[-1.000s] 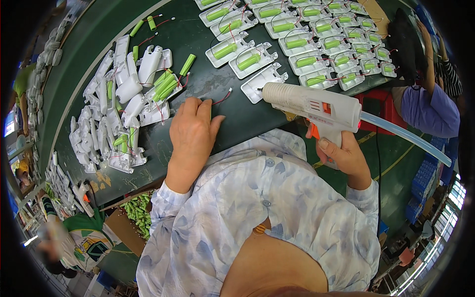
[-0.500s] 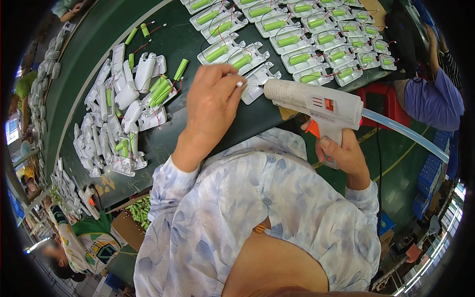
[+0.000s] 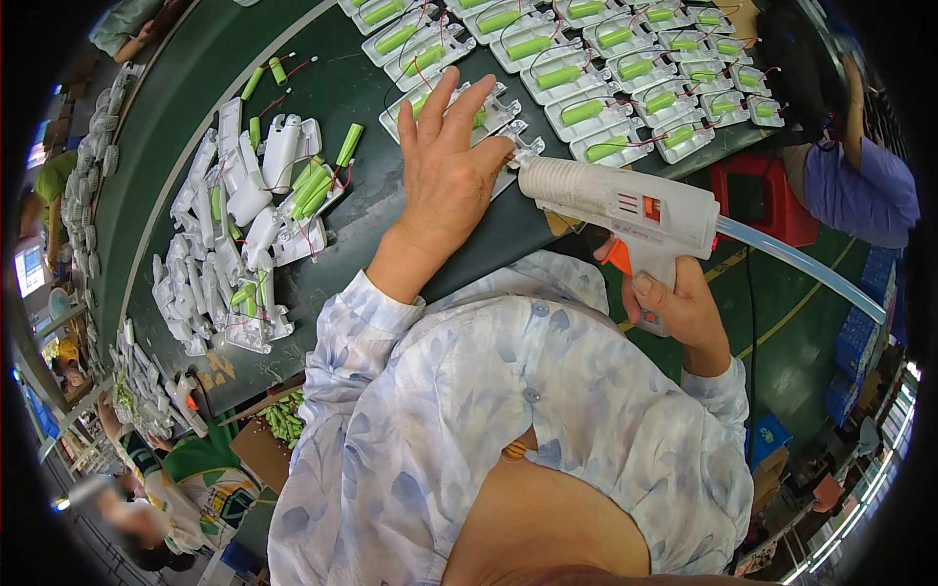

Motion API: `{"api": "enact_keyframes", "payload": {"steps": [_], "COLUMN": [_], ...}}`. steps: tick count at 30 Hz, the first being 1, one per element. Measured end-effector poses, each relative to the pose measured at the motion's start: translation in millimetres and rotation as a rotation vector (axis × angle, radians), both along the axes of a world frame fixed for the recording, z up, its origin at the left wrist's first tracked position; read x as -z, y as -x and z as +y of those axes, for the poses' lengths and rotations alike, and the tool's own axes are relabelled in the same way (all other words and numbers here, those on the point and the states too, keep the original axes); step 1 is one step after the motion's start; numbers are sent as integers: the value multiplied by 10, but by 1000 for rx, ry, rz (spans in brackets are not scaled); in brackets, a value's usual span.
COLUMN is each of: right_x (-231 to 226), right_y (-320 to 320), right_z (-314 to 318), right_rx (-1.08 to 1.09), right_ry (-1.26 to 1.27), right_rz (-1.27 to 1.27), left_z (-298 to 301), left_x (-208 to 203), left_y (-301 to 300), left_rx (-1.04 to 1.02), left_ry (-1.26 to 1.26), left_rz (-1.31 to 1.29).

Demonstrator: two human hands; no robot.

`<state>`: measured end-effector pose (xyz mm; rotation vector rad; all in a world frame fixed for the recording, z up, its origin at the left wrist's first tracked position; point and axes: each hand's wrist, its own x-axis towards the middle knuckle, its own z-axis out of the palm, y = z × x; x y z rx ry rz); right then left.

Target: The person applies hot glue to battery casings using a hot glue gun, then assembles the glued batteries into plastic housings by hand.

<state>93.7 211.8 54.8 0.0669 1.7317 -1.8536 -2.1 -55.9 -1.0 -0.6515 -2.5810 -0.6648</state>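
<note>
Head view. My right hand [image 3: 687,308] was wrapped round the handle of a white glue gun [image 3: 625,210], fingers at its orange trigger [image 3: 618,256]; a translucent glue stick [image 3: 801,271] protruded from the rear. The gun lay level above the near edge of the dark green table [image 3: 357,239], its nozzle beside the nearest white shell [image 3: 529,144]. My left hand [image 3: 440,181] was over that shell, three fingers raised and spread wide, another digit bent toward the nozzle; I could not tell whether it pinched anything. The shell was largely hidden beneath my hand, so its contents could not be read. Beyond, white half-shells [image 3: 586,128] stood in rows, open side up, those in clear sight each holding a green cell [image 3: 557,76] with thin wires. To the left was a heap of white casings [image 3: 249,200], with loose green cells [image 3: 313,190] lying on and among them. Below the table's edge, a cardboard box [image 3: 260,454] contained many more green cells.
</note>
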Motion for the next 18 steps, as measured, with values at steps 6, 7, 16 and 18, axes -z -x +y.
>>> {"api": "enact_keyframes", "payload": {"steps": [6, 7, 16, 18], "right_x": [44, 60, 44, 44], "right_y": [-3, 2, 15, -14], "right_z": [-50, -71, -127, -85], "right_rx": [58, 58, 71, 52], "right_ry": [13, 13, 53, 3], "right_rz": [60, 62, 90, 70], "left_z": [-469, -583, -964, -1010], "left_x": [-214, -201, -148, -135], "left_y": [-11, 7, 55, 77], "left_rx": [-91, -134, -409, -432], "left_ry": [-112, -139, 357, 368], "left_rz": [119, 60, -111, -198]}}
